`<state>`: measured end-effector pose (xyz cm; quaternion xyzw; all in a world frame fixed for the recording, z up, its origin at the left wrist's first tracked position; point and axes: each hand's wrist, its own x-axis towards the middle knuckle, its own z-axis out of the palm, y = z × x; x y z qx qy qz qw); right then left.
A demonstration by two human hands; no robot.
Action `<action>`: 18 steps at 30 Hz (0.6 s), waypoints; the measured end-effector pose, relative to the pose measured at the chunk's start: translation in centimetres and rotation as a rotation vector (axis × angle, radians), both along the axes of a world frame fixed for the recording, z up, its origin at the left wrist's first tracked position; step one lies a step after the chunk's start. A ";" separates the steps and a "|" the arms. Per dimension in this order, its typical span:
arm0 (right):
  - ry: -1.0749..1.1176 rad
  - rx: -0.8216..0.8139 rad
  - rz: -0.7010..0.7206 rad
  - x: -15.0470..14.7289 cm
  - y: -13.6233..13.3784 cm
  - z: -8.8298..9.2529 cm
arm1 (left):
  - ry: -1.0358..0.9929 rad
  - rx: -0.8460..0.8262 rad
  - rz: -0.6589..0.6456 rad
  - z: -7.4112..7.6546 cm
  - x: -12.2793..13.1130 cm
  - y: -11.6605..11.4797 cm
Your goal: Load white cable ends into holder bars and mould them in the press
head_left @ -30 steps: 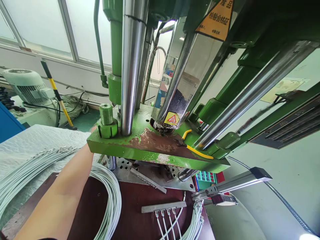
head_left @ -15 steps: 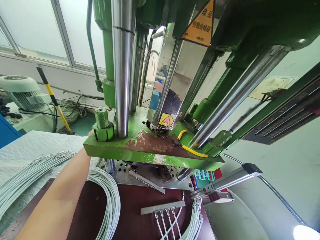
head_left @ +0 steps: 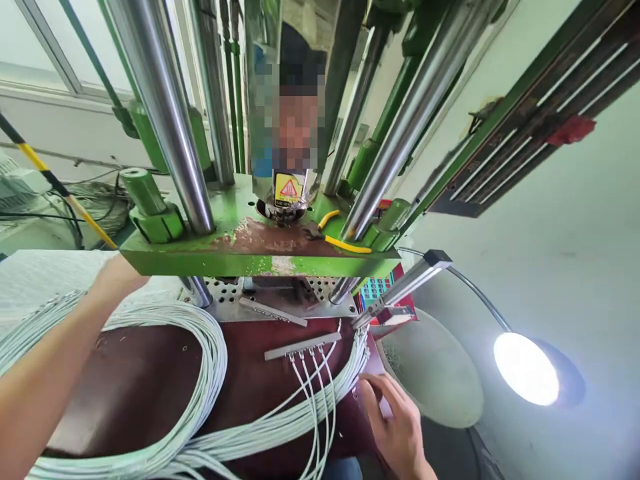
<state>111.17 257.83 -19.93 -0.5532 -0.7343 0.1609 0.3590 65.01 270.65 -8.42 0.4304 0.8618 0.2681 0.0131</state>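
My left hand [head_left: 117,277] reaches to the left end of the press's green plate [head_left: 260,265]. Its fingertips are hidden behind the plate, so their grip does not show. Low on the right, my right hand [head_left: 395,420] is beside the terminal ends of a bundle of pale cables [head_left: 280,427]. Its fingers are curled in, thumb against forefinger; anything between them is too small to make out. Left of it lies a metal bar [head_left: 303,346] with several cable ends set along its edge. A second slotted bar [head_left: 273,312] rests behind it, by the perforated metal bed [head_left: 227,293].
Yellow-handled pliers [head_left: 345,243] lie on the green plate, near a heat-warning label [head_left: 289,189]. A coil of pale cable [head_left: 215,360] covers the left table. A metal arm [head_left: 405,290], a keypad [head_left: 375,288] and a lit lamp [head_left: 526,370] stand right.
My view has shifted, so the press sits further left and higher. My right hand has come into view at lower right. More of my left hand shows at the plate's left end.
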 end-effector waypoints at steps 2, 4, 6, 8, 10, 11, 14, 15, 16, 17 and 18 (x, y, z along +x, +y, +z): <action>-0.063 -0.010 0.125 -0.9 2.4 1.8 | -0.060 -0.177 -0.048 0.0 0.6 -3.7; -0.129 -0.021 0.258 -2.2 4.9 2.8 | -0.218 -0.191 -0.143 -0.2 2.9 -8.3; -0.217 -0.051 0.358 -3.6 6.9 3.1 | -0.548 -0.237 -0.306 -1.0 6.9 -13.0; -0.302 -0.096 0.446 -5.0 8.3 2.7 | -0.723 -0.338 -0.529 -2.3 11.9 -16.5; -0.371 -0.142 0.511 -6.1 9.1 2.0 | -0.745 -0.389 -0.635 -3.7 16.9 -18.6; -0.396 -0.159 0.526 -6.5 9.3 1.6 | -0.751 -0.392 -0.659 -4.3 19.0 -19.1; -0.426 -0.172 0.522 -7.2 9.4 0.8 | -0.784 -0.356 -0.684 -5.9 23.0 -19.0; -0.421 -0.168 0.518 -7.2 9.4 0.7 | -0.803 -0.326 -0.671 -6.3 23.6 -18.6; -0.413 -0.164 0.518 -7.2 9.5 0.6 | -0.829 -0.282 -0.641 -6.7 23.9 -18.2; -0.403 -0.162 0.519 -7.1 9.6 0.7 | -0.860 -0.219 -0.590 -7.0 24.0 -17.7; -0.392 -0.162 0.521 -7.0 9.7 0.8 | -0.899 -0.141 -0.525 -7.3 24.0 -17.1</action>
